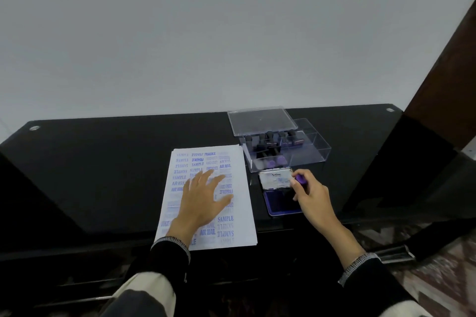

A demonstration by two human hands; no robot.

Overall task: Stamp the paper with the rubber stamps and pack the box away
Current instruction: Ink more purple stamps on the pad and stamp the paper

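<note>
A white paper (239, 226) covered in blue stamped words lies on the black glass table (103, 162). My left hand (203, 198) rests flat on it with fingers spread. My right hand (310, 194) grips a rubber stamp with a purple top (300, 179) over the open blue ink pad (279, 202), whose lid (274, 179) stands up behind it. A clear plastic box (304, 154) holding several more stamps (268, 147) sits behind the ink pad, its clear lid (261, 121) lying propped at the back.
The table's front edge runs just below the paper. A dark wooden panel (443, 72) rises at the right. A plain pale wall stands behind the table. Patterned floor (438, 265) shows at the lower right.
</note>
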